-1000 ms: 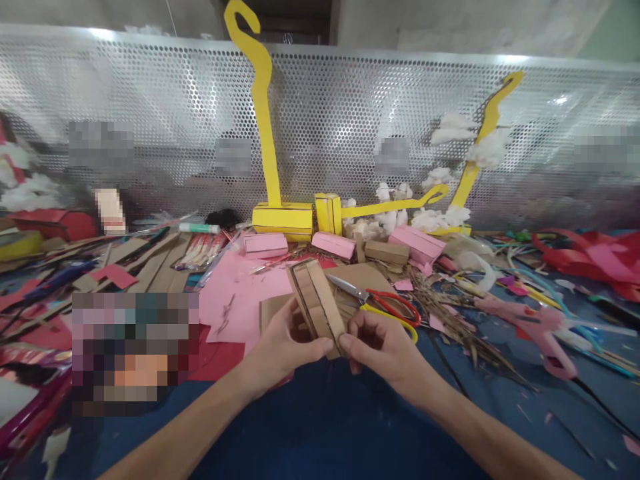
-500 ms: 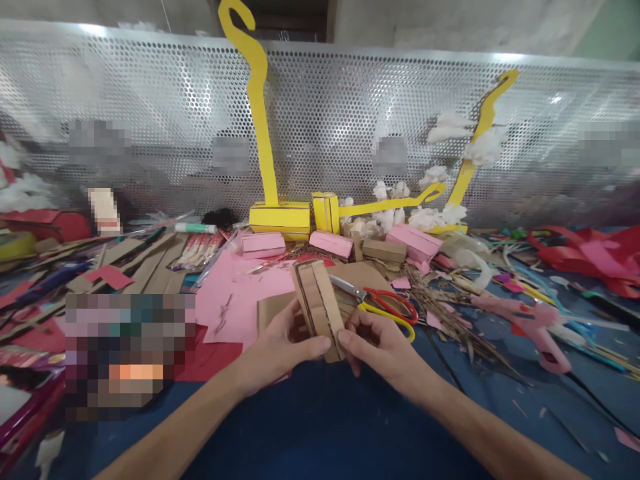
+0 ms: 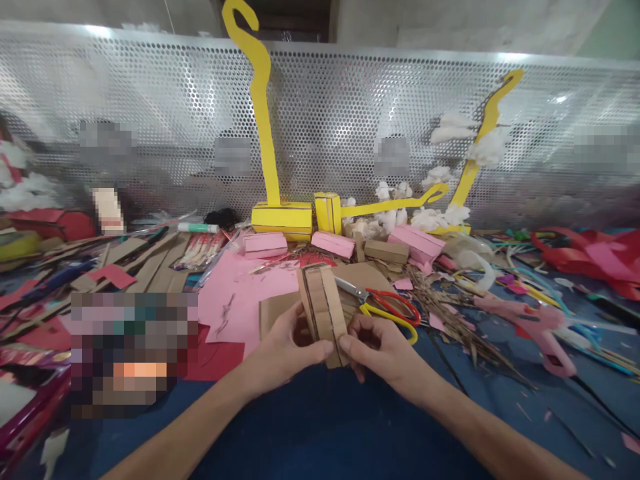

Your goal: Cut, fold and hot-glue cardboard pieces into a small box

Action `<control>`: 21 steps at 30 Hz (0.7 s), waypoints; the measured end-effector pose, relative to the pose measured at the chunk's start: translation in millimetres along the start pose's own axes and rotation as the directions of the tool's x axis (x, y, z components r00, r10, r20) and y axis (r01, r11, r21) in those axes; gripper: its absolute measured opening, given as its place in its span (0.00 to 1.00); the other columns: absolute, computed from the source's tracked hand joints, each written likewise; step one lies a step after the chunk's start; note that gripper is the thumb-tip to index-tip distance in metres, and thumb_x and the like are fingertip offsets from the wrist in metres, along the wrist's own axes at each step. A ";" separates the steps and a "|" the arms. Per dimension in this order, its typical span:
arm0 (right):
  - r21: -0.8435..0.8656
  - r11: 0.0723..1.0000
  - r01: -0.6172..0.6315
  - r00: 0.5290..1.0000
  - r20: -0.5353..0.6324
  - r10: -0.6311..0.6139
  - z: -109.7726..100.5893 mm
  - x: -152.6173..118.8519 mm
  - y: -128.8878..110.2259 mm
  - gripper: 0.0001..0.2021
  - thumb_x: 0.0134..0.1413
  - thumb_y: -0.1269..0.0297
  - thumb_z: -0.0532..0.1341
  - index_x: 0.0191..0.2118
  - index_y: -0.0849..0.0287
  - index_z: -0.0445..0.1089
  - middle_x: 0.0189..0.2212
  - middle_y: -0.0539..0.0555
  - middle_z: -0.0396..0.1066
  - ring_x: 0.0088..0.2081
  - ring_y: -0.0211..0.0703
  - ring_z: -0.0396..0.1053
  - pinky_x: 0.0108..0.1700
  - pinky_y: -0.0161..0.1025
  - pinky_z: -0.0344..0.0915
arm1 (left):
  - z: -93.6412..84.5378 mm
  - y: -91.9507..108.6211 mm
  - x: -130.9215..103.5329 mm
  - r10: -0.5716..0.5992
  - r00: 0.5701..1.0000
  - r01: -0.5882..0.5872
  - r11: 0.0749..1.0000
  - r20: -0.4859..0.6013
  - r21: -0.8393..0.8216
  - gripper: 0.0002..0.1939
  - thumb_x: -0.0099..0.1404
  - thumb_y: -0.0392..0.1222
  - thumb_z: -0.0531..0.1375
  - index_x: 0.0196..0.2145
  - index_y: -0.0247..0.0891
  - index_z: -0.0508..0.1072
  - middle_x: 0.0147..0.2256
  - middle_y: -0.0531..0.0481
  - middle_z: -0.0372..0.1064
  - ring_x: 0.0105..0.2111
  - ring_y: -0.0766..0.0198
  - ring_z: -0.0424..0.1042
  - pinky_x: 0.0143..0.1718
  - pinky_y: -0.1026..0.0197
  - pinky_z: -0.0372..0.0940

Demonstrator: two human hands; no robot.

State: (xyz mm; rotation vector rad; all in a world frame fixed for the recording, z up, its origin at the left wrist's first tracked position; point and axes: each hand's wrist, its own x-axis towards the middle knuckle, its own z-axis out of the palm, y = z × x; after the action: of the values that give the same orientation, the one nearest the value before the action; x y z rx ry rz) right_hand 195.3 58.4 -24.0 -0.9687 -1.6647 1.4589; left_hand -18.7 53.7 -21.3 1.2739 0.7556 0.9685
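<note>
Between my two hands is a small brown cardboard box (image 3: 324, 303), tilted, with dark lines along its edges. My left hand (image 3: 295, 343) grips its left side, thumb across the lower front. At the lower right edge my right hand (image 3: 373, 343) pinches the cardboard between thumb and fingers. Just behind the right hand lie scissors (image 3: 393, 305) with red and yellow handles. Pink paper (image 3: 235, 293) and a flat brown cardboard piece (image 3: 273, 313) lie behind the left hand. The fingers behind the box are partly hidden.
A pink glue gun (image 3: 537, 327) with a black cord lies at right beside dry twigs (image 3: 450, 313). Yellow boxes (image 3: 283, 219) with hooked strips and small pink boxes (image 3: 333, 245) stand before a perforated metal panel (image 3: 320, 120). Cardboard strips (image 3: 155, 263) clutter the left.
The hands and the cardboard box are slightly lower and further right in view, and the whole scene has shifted a little to the right. Both hands keep their hold.
</note>
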 end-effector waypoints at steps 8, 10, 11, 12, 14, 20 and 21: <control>-0.106 0.994 0.038 0.999 -0.025 -0.041 -0.1 -3.6 -13.8 0.20 0.63 0.45 0.62 0.32 0.59 0.65 0.23 0.45 0.62 0.22 0.33 0.62 0.25 0.33 0.59 | 0.4 5.7 -0.9 0.038 0.999 -0.038 0.999 0.023 -0.003 0.26 0.65 0.46 0.67 0.58 0.37 0.69 0.56 0.39 0.73 0.55 0.49 0.73 0.54 0.50 0.70; -0.165 0.983 0.074 0.996 -0.045 -0.082 -0.3 -4.1 -14.0 0.20 0.63 0.46 0.62 0.32 0.59 0.65 0.24 0.46 0.62 0.24 0.34 0.61 0.26 0.33 0.58 | 0.9 5.7 -0.4 0.040 0.999 -0.040 0.999 0.012 0.009 0.26 0.64 0.46 0.68 0.58 0.37 0.70 0.57 0.39 0.73 0.55 0.48 0.74 0.55 0.50 0.70; -0.166 0.982 0.089 0.994 -0.051 -0.099 -0.3 -4.1 -13.4 0.19 0.62 0.46 0.63 0.32 0.59 0.65 0.24 0.46 0.61 0.25 0.34 0.60 0.27 0.33 0.58 | 1.4 5.8 -0.3 0.034 0.999 -0.034 0.999 0.007 0.018 0.27 0.64 0.45 0.68 0.57 0.37 0.71 0.56 0.39 0.74 0.54 0.48 0.74 0.55 0.49 0.70; -0.143 0.985 0.098 0.993 -0.050 -0.106 -0.2 -3.9 -12.5 0.19 0.62 0.47 0.63 0.32 0.59 0.64 0.25 0.46 0.61 0.26 0.34 0.60 0.27 0.33 0.58 | 1.9 6.0 -0.2 0.026 1.000 -0.026 0.999 0.004 0.027 0.27 0.63 0.45 0.69 0.57 0.37 0.72 0.56 0.39 0.74 0.54 0.48 0.75 0.55 0.49 0.70; -0.051 0.994 0.101 0.994 -0.030 -0.103 0.2 -3.2 -10.6 0.19 0.61 0.46 0.64 0.33 0.58 0.63 0.25 0.46 0.61 0.26 0.34 0.60 0.28 0.33 0.60 | 3.0 6.6 -0.2 0.020 1.000 -0.020 0.999 0.004 0.040 0.26 0.62 0.45 0.70 0.56 0.36 0.73 0.54 0.40 0.76 0.52 0.47 0.76 0.54 0.49 0.71; 0.062 0.996 0.068 0.998 0.009 -0.069 0.8 -1.4 -6.2 0.21 0.56 0.47 0.69 0.32 0.57 0.62 0.25 0.44 0.60 0.26 0.33 0.60 0.28 0.32 0.61 | 2.7 7.0 -1.4 0.037 0.999 -0.038 0.995 0.008 0.090 0.23 0.62 0.44 0.69 0.54 0.37 0.75 0.53 0.41 0.77 0.51 0.50 0.77 0.54 0.51 0.71; 0.064 0.996 0.064 0.998 0.013 -0.065 0.7 -1.4 -5.6 0.20 0.57 0.48 0.69 0.33 0.58 0.62 0.25 0.44 0.60 0.26 0.33 0.61 0.28 0.32 0.61 | 2.3 6.9 -1.6 0.037 0.999 -0.038 0.994 0.006 0.101 0.23 0.63 0.44 0.69 0.54 0.37 0.75 0.53 0.42 0.77 0.51 0.50 0.77 0.54 0.52 0.71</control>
State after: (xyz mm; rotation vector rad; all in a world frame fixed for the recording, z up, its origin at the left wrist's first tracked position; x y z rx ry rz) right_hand 194.9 56.4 -18.6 -0.8630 -1.6355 1.4704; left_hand -18.5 51.5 -14.2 1.3818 0.7886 0.9677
